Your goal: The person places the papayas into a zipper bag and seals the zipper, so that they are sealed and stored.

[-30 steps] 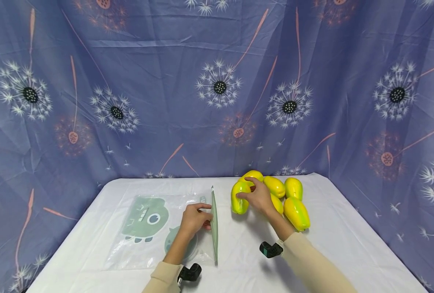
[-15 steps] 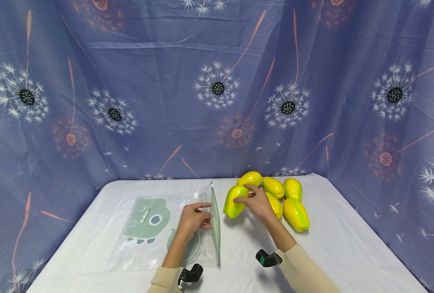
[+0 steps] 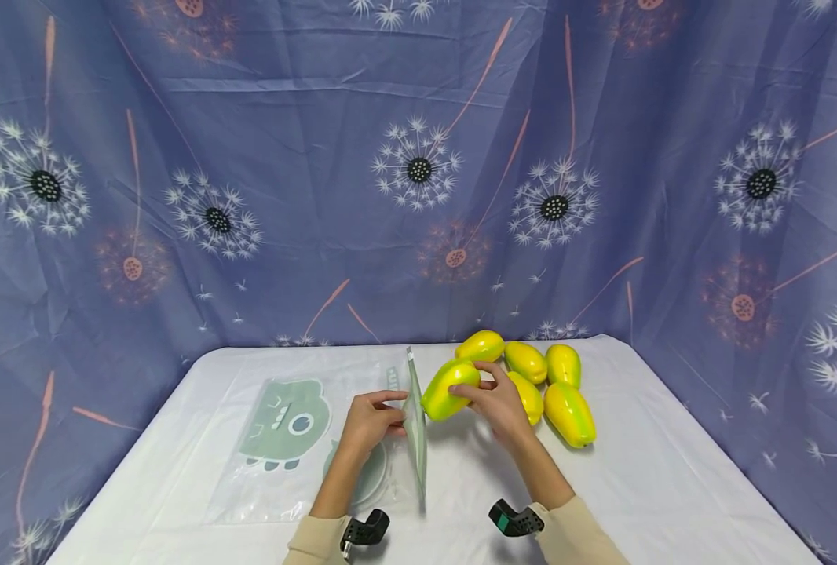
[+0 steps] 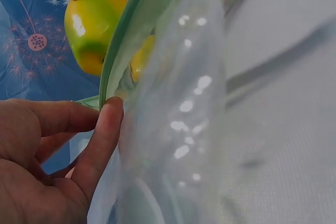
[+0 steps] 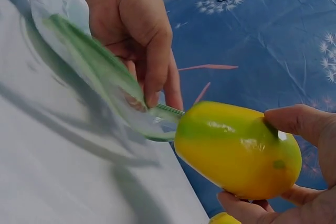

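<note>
A clear plastic zip bag point(image 3: 284, 424) with green monster prints lies flat on the table, its green-edged mouth point(image 4: 126, 40) raised and parted. My left hand point(image 3: 370, 424) pinches one side of that mouth between thumb and fingers. Between the thumb and fingers of my right hand point(image 3: 498, 400) is a glossy yellow-green papaya point(image 3: 450, 390), tilted above the table. In the right wrist view, the far end of this papaya point(image 5: 236, 150) meets the bag's opening; whether it touches the rim I cannot tell. The bag's inside is partly hidden.
Several more papayas sit in a cluster at the right back, among them a near one point(image 3: 570, 414) and a back one point(image 3: 480, 346). A white cloth covers the table point(image 3: 503, 455). Behind hangs a blue dandelion-print curtain point(image 3: 305, 196).
My right hand has carried the papaya leftward from the cluster up to the bag's mouth, tilting it on the way. My left hand keeps its pinch, the bag edge shifting slightly.
</note>
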`<action>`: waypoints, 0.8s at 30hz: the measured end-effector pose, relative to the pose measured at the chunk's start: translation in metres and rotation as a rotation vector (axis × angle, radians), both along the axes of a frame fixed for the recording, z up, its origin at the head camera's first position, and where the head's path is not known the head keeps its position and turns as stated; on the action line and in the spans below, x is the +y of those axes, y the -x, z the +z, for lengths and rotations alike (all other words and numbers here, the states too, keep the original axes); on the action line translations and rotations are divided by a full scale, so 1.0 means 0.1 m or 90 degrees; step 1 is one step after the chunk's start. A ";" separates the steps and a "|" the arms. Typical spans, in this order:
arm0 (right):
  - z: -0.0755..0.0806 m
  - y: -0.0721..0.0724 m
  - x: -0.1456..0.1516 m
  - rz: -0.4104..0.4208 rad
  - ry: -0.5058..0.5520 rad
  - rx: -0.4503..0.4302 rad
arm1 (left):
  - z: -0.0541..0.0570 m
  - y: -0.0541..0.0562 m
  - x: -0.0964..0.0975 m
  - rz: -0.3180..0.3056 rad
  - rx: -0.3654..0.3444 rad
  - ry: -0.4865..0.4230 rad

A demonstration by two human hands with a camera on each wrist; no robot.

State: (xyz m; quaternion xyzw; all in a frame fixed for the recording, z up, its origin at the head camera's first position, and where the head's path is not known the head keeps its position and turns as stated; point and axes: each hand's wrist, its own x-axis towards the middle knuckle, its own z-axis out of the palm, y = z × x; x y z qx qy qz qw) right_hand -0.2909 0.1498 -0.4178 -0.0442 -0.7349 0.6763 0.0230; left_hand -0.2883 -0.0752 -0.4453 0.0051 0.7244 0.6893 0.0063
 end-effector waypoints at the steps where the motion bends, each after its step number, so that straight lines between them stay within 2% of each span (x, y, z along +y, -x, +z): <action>1: -0.01 -0.01 -0.02 0.005 0.014 0.001 | -0.03 0.02 0.00 0.003 0.000 0.001; 4: -0.02 -0.02 -0.06 0.011 0.039 0.007 | -0.08 0.05 -0.01 0.007 0.002 -0.004; 12: -0.09 -0.05 -0.12 0.019 0.050 0.011 | -0.10 0.04 -0.04 -0.008 -0.020 -0.045; 17: -0.14 -0.08 -0.13 0.018 0.058 0.004 | -0.10 0.03 -0.04 -0.013 -0.039 -0.090; 24: -0.18 -0.05 -0.12 0.008 0.040 -0.007 | -0.04 0.04 -0.05 -0.027 -0.036 -0.125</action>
